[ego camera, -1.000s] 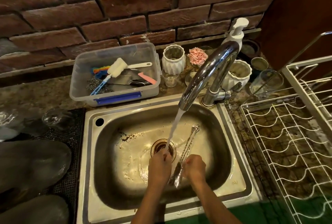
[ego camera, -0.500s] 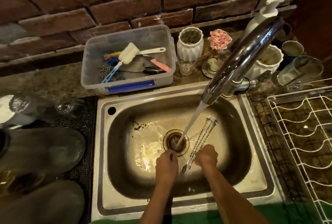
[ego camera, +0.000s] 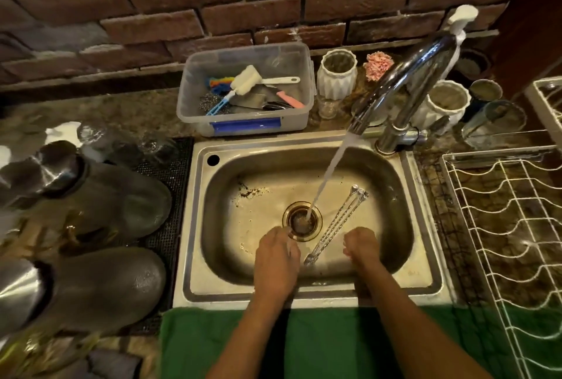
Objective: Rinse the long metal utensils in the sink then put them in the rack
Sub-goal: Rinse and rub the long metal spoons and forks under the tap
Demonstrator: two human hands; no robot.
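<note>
Left hand: the left hand sits low in the sink with its fingers curled downward; whether they grip anything I cannot tell, since the back of the hand hides them. It sits just beside the drain, likely so it stays close to the falling water.
Pots: on the far left, dark upturned pots lie on a black mat, bottoms up, presumably to drain.
Tub: a clear plastic tub behind the sink keeps brushes and scrubbers within reach.
Sink: the steel sink is set in the table, with brown specks on its floor near the drain.
Water: the stream runs from the tap straight into the drain, missing the utensils.
Utensils: the long metal utensils lie bundled on the sink floor between the hands, slanting from near the wrists up to the right, and neither hand appears to touch them.
Right hand: the right hand is curled into a loose fist, holding nothing I can see.
Rack: the white wire rack stands right of the sink; none of these utensils are in it yet.
</note>
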